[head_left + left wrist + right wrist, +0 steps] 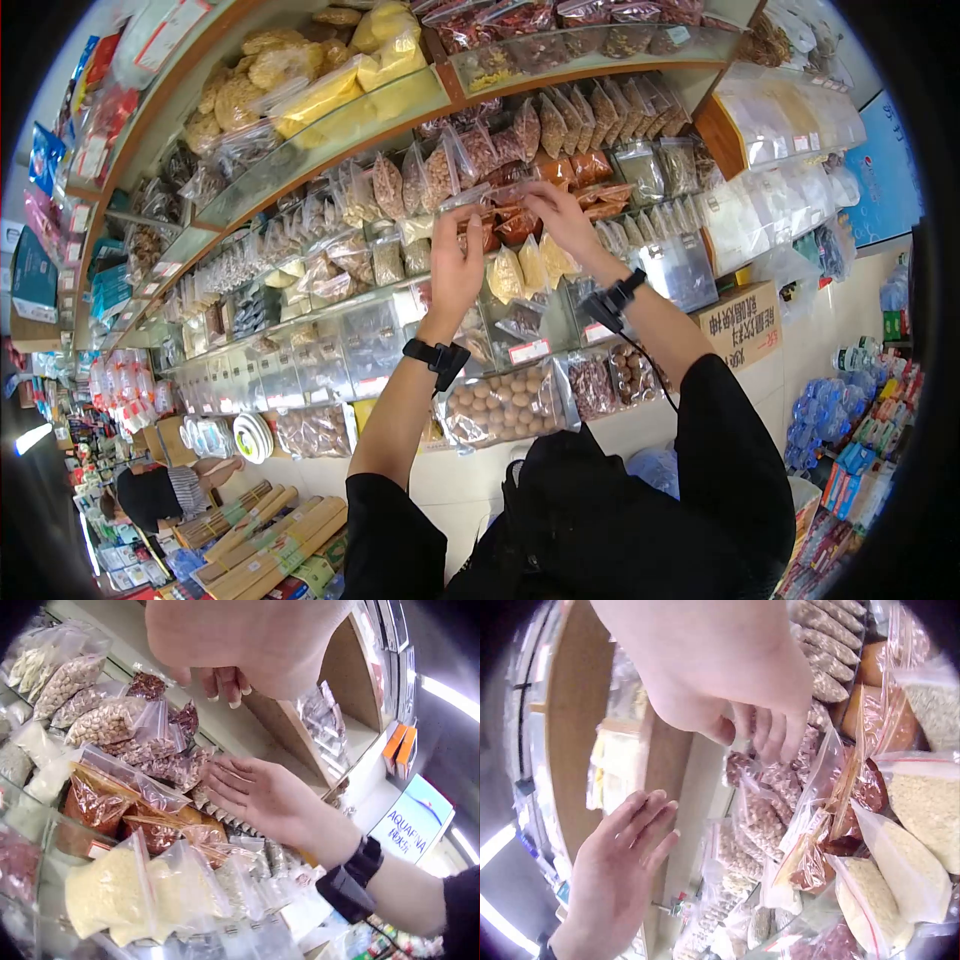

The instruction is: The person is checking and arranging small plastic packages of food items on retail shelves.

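Observation:
Both hands are raised over a shelf of clear zip bags, with nothing seen in either grasp. My left hand [457,270] is up at the left, fingers loosely bent in the right wrist view. My right hand [565,225] reaches in from the right, its fingers nearly straight in the left wrist view and overlapping the bagged dried goods [176,769]. Below the hands stand bags of red-orange powder [94,802]. In front of these are bags of pale yellow grain [112,889]. Bags of pinkish nuts or beans [761,825] lie behind.
A glass-fronted upper shelf [350,110] holds yellow bagged goods. Lower down are a bag of round brown items [505,405] and a cardboard box [745,325] at the right. Bundled wooden sticks [270,550] and another person [150,495] are at lower left.

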Action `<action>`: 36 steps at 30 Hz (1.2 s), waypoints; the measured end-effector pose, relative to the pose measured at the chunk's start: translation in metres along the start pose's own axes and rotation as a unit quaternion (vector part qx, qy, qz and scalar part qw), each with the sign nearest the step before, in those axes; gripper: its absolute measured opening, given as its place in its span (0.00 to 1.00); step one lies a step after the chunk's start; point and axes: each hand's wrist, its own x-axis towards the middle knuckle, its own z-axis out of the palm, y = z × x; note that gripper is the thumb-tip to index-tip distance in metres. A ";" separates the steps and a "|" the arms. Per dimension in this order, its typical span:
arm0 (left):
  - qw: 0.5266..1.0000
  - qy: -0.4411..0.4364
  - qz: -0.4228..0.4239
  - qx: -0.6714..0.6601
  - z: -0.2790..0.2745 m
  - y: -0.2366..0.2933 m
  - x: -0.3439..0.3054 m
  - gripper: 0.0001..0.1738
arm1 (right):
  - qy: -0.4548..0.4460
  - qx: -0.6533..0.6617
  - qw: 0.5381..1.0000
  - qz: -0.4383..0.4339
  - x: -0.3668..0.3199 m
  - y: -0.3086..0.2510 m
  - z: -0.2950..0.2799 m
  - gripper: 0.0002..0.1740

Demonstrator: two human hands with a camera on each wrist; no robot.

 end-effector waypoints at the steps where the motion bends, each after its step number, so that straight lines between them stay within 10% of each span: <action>1: 0.996 -0.003 0.075 0.041 0.004 -0.013 0.013 0.15 | 0.029 0.061 0.994 0.090 0.019 0.002 0.004 0.17; 4: 0.998 -0.064 0.006 0.000 0.019 -0.027 0.033 0.15 | 0.111 0.164 0.948 0.248 0.060 0.005 0.014 0.17; 14: 0.998 -0.018 -0.054 -0.003 0.079 -0.115 0.051 0.29 | 0.149 0.320 0.900 0.256 0.089 0.031 0.022 0.22; 18: 0.985 -0.019 -0.121 -0.119 0.050 -0.090 0.023 0.26 | 0.172 0.177 0.949 0.197 0.091 0.045 0.028 0.26; 20: 0.992 0.096 -0.073 0.030 0.037 -0.116 0.012 0.23 | 0.137 0.006 0.986 0.096 0.097 0.062 0.025 0.30; 24: 0.974 0.127 -0.186 0.024 0.018 -0.147 0.016 0.33 | 0.132 -0.261 0.956 -0.023 0.087 0.041 0.043 0.28; 28: 0.966 0.023 -0.258 -0.015 0.022 -0.173 0.035 0.44 | 0.114 -0.128 0.985 -0.018 0.082 0.032 0.059 0.29; 36: 0.964 -0.009 -0.211 0.164 0.025 -0.146 0.070 0.33 | 0.125 -0.177 0.971 -0.101 0.065 0.032 0.048 0.34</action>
